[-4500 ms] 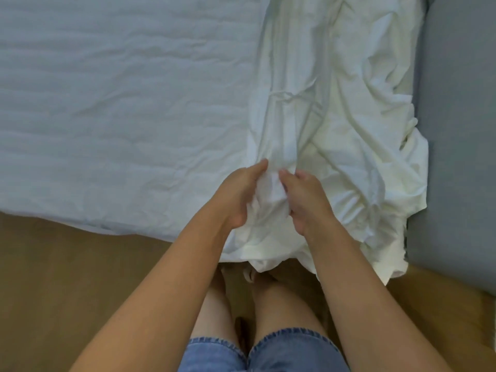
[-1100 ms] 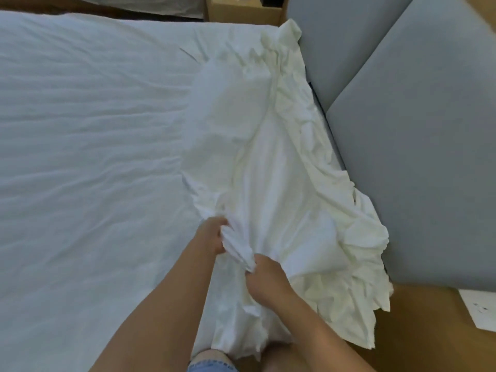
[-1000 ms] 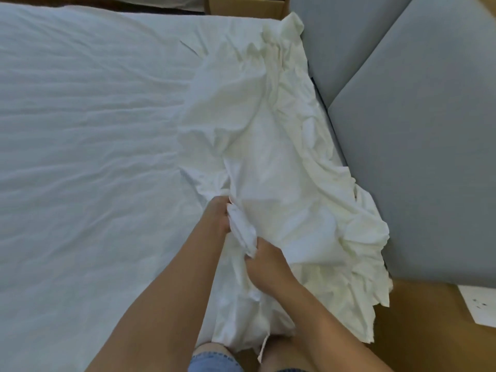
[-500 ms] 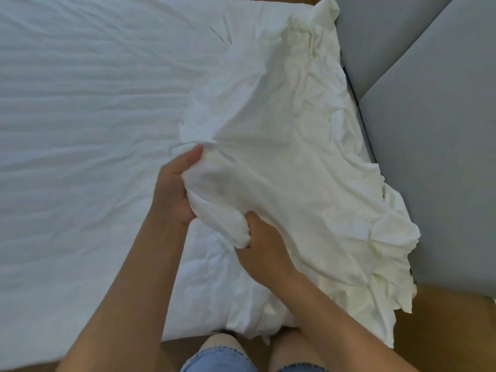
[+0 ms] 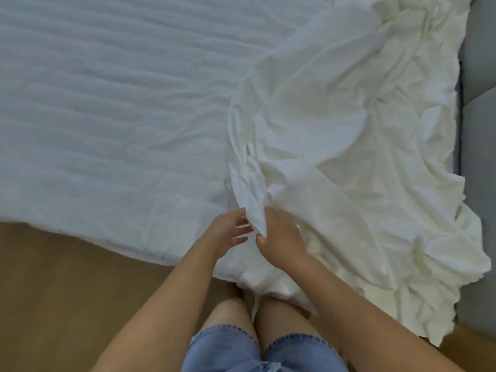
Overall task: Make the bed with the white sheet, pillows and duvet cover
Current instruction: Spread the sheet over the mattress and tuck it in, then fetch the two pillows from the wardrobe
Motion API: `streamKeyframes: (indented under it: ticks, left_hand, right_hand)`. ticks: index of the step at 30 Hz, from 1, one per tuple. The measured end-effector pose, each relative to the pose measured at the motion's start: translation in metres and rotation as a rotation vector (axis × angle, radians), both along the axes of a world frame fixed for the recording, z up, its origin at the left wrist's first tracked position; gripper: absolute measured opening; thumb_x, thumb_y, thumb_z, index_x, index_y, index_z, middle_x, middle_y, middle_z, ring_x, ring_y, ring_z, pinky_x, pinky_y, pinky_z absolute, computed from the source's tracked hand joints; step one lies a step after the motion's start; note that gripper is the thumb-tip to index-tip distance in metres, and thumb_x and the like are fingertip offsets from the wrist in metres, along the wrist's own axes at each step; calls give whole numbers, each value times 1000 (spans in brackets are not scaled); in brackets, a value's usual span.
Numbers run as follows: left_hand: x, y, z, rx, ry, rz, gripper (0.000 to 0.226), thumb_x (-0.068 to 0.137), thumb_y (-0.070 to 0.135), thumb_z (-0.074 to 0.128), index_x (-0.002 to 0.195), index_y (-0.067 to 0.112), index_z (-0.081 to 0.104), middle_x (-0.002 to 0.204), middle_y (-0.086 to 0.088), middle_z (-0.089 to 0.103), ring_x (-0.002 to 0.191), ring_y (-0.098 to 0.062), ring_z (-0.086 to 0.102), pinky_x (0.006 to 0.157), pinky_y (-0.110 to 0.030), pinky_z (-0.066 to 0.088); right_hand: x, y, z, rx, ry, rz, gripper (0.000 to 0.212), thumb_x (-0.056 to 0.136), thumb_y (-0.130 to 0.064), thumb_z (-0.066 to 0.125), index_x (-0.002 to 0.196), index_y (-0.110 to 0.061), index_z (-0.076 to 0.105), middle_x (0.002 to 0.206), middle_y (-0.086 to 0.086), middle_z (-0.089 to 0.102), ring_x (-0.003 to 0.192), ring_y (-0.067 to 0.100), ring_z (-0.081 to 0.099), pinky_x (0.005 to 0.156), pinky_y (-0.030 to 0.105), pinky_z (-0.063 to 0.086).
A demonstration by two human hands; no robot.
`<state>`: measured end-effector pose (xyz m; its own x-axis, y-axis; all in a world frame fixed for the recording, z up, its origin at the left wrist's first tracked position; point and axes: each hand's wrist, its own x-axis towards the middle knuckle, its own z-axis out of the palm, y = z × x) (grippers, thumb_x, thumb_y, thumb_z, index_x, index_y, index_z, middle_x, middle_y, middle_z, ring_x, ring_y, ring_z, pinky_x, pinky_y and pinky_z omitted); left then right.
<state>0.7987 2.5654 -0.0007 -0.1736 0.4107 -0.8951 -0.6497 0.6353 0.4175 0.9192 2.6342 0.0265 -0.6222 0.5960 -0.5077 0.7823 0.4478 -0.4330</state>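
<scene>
A crumpled white sheet (image 5: 349,146) lies bunched over the right part of the mattress (image 5: 112,108) and spills over its near edge. My right hand (image 5: 279,237) grips a gathered fold of the sheet at the near edge. My left hand (image 5: 228,232) is just left of that fold, fingers straight and spread, its fingertips touching the cloth. No pillows or duvet cover are in view.
A grey padded headboard (image 5: 480,76) runs along the right side. Wooden floor (image 5: 67,285) shows below the mattress edge. My knees and denim shorts (image 5: 257,350) are at the bottom, close against the bed.
Both hands dropped from mid-mattress to the near edge, and the lifted sheet now lies flatter. My left hand has let go of the fold and opened its fingers.
</scene>
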Motion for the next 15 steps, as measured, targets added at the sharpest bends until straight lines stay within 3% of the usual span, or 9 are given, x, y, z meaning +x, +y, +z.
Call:
streamKeyframes:
  ticks: [3, 6, 9, 10, 12, 15]
  left_hand:
    - [19, -47, 4, -61, 145, 39, 20, 95, 27, 52, 108, 15, 61, 99, 0, 67, 91, -14, 65, 76, -29, 48]
    - [35, -98, 15, -114, 251, 136, 20, 96, 23, 50, 112, 13, 56, 94, 0, 66, 86, -15, 64, 74, -26, 49]
    - [43, -152, 27, -125, 360, 187, 12, 96, 16, 49, 104, 11, 56, 83, -1, 63, 69, -10, 60, 51, -10, 46]
    - [45, -171, 30, -138, 389, 205, 9, 96, 15, 50, 98, 11, 58, 81, 0, 62, 67, -9, 59, 51, -10, 46]
    - [51, -212, 33, -171, 427, 239, 14, 94, 16, 52, 83, 18, 59, 77, 0, 64, 66, -11, 59, 61, -14, 49]
    - [62, -271, 33, -227, 418, 305, 19, 92, 16, 53, 76, 25, 57, 77, 0, 65, 70, -17, 59, 75, -32, 50]
  right_hand:
    - [6, -24, -7, 10, -72, 229, 56, 90, -27, 51, 140, -11, 32, 126, 11, 48, 115, 29, 45, 92, 36, 39]
    - [8, -59, -8, -105, -39, 337, 48, 94, -25, 49, 138, -9, 41, 135, 12, 47, 122, 27, 45, 99, 35, 36]
    - [7, -95, -7, -173, -32, 484, 43, 94, -23, 49, 135, -10, 46, 132, 10, 52, 121, 25, 48, 100, 33, 35]
    - [5, -108, -5, -189, -44, 537, 40, 93, -22, 49, 132, -11, 49, 128, 9, 55, 117, 25, 50, 97, 32, 37]
    - [0, -134, -1, -213, -84, 639, 31, 93, -22, 49, 121, -12, 55, 117, 8, 60, 106, 25, 55, 89, 33, 41]
    - [-15, -168, 5, -219, -102, 798, 25, 92, -21, 50, 112, -9, 59, 105, 8, 63, 95, 25, 58, 83, 34, 45]
